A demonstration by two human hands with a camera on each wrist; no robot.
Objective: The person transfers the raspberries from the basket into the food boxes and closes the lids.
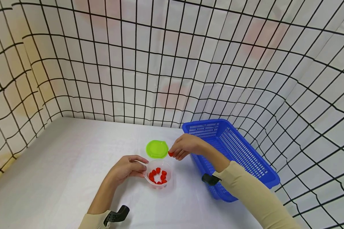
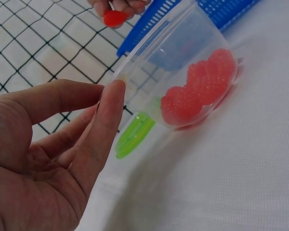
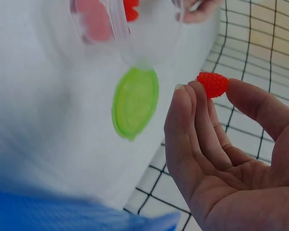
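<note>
A clear round plastic bowl (image 1: 169, 170) stands on the white table, with several red raspberries (image 1: 163, 176) inside along its bottom. My left hand (image 1: 129, 168) pinches the bowl's rim on its left side, thumb and fingers meeting at the edge in the left wrist view. Between the thumb and fingertips of my right hand (image 1: 186, 147) is one red raspberry (image 3: 213, 85), held above the table, to the upper right of the bowl. A green lid (image 1: 157, 149) lies flat just behind the bowl, close to the right fingertips.
A blue slatted plastic basket (image 1: 240, 143) stands on the right, under and beyond my right forearm. White walls with a black grid (image 1: 149, 63) enclose the back and sides of the white table (image 1: 74, 152).
</note>
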